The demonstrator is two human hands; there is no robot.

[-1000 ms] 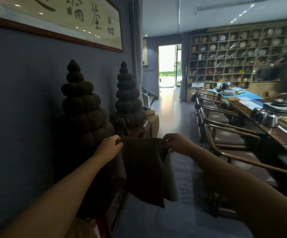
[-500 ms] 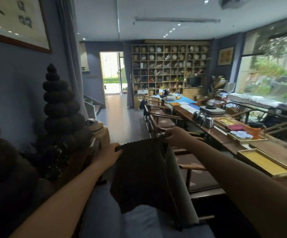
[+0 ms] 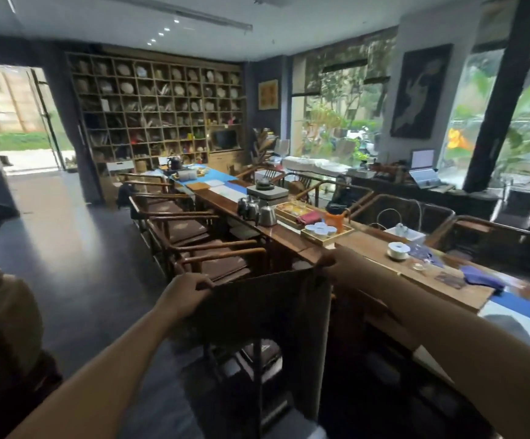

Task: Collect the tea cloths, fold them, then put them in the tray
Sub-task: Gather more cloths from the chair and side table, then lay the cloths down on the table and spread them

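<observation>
2 hands hold 1 dark brown tea cloth [image 3: 257, 308] stretched in the air, near the middle of the view. The left hand [image 3: 183, 294] grips its top left corner with curled fingers; the right hand [image 3: 341, 264] pinches the top right corner. The cloth hangs down, folded over, with a paler layer showing along its right edge; its lower part blurs into the dark floor.

To the right runs 1 long wooden table [image 3: 368, 248]. On it, far from the hands, sit 2 shallow wooden trays: the nearer tray [image 3: 325, 237] carries a cluster of pale cups, the farther tray [image 3: 289, 212] holds a reddish cloth. 1 purple cloth [image 3: 480, 277] lies on the table at near right, smeared by blur. A row of wooden chairs [image 3: 194, 223] lines the table's left side; their exact count is hard to make out.
</observation>
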